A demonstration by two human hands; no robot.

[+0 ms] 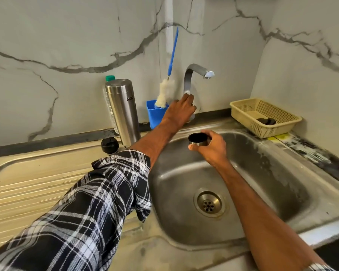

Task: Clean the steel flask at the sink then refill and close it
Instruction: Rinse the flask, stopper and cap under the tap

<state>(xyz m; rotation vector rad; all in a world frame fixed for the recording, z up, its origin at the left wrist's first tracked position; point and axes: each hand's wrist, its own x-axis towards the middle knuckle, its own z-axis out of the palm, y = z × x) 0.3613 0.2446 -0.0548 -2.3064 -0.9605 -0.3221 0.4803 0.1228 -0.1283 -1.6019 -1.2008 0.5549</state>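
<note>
Right hand (211, 148) pinches the steel cap (199, 142) between thumb and fingertips, grasping it by its rim wall, open mouth up and tipped slightly away. It is held below and in front of the tap (196, 68), over the sink (262, 173), probably so that water from the spout falls into it. No water runs yet. Left hand (179, 110) reaches to the tap's lower column, fingers laid against the metal. Its back faces the camera and hides any lever, so I cannot tell whether it grasps or only presses; likely about to open the flow. Steel flask (123, 110) stands upright left of the tap on the drainboard (37, 182), uncapped, set aside while its parts get rinsed. Black stopper (110, 145) sits further left of the tap, just in front of the flask. Bottle brush (165, 92) leans in the blue holder (155, 114) just left of the tap, within reach. Basket (242, 110) sits well right of the tap. Judgement: early stage, cleaning not yet done.
</note>
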